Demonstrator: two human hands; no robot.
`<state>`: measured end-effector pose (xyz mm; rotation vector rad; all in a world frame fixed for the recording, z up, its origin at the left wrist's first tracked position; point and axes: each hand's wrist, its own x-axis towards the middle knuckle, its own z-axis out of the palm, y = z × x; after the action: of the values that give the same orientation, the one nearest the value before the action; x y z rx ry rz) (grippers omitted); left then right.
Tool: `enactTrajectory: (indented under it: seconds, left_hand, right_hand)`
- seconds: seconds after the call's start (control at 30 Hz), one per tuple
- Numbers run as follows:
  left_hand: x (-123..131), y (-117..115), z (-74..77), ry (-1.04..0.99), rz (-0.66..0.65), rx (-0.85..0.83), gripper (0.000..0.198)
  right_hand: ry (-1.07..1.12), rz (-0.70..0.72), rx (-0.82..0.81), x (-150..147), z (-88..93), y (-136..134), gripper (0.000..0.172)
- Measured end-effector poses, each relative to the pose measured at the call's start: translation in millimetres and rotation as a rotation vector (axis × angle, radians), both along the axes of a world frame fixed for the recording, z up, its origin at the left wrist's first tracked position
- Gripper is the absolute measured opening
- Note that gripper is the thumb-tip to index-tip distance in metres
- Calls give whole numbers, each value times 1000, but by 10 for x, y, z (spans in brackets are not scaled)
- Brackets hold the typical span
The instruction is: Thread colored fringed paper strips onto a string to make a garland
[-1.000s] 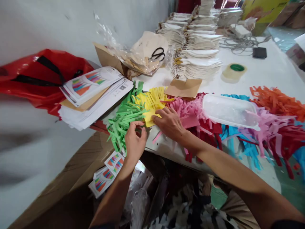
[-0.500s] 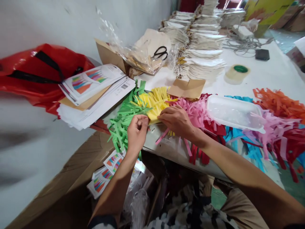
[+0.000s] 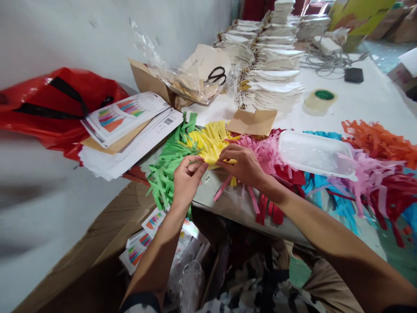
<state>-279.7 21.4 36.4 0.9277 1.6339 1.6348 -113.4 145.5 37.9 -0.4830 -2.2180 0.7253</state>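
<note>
A yellow paper fringe [image 3: 212, 140] lies at the table's near edge, its strips fanned toward the far side. My left hand [image 3: 189, 176] pinches the near band of this fringe at its left end. Close beside it, my right hand [image 3: 240, 164] grips the same band between thumb and fingers. Green fringe [image 3: 166, 167] spreads just left of my left hand. Pink fringe [image 3: 265, 150] lies to the right of my right hand, with dark red strips [image 3: 272, 208] hanging over the edge. Behind the yellow fringe sits a folded brown card [image 3: 251, 121].
A clear plastic tray [image 3: 316, 152] rests on blue, lilac and orange fringes [image 3: 379, 141]. Tape [image 3: 321, 102], scissors [image 3: 216, 76] and stacked cloth-like bundles [image 3: 272, 89] stand farther back. Printed sheets [image 3: 130, 126] and a red bag [image 3: 61, 108] are at the left, beside the wall.
My left fingers have shifted along the yellow band and the thumb is now extended against it. My right fingers have lifted into a more arched pinch. The view has shifted slightly.
</note>
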Motion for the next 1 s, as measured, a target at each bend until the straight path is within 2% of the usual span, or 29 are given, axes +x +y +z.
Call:
enactTrajectory:
  seconds: [0.27,0.4,0.5,0.57,0.67,0.8,0.9,1.0]
  left_hand:
    - [-72,8,-40,310,109,35,13]
    - [-62,23,-92,271,47,38,17]
    - [-55,72,-160,247,43,36,23]
    - [-59,108,-201,301,95,29,23]
    - [-81,155,-233,490,250,24,21]
    - [-142,230,-237,722,391,1,16]
    - [-185,297,-242,790,452,-31,14]
    - [-205,351,-245,815,499,-40,12]
  right_hand:
    - [89,71,217,0,55,-2,6]
    - [-15,107,315,6,43,15,7]
    - [0,116,319,31,21,3,6]
    - [28,126,319,55,40,-17,7]
    - [24,161,357,108,115,-64,10]
    - [-45,220,514,224,184,-165,14]
    - [-84,260,621,336,185,-244,18]
    - [-49,263,623,448,207,-290,14]
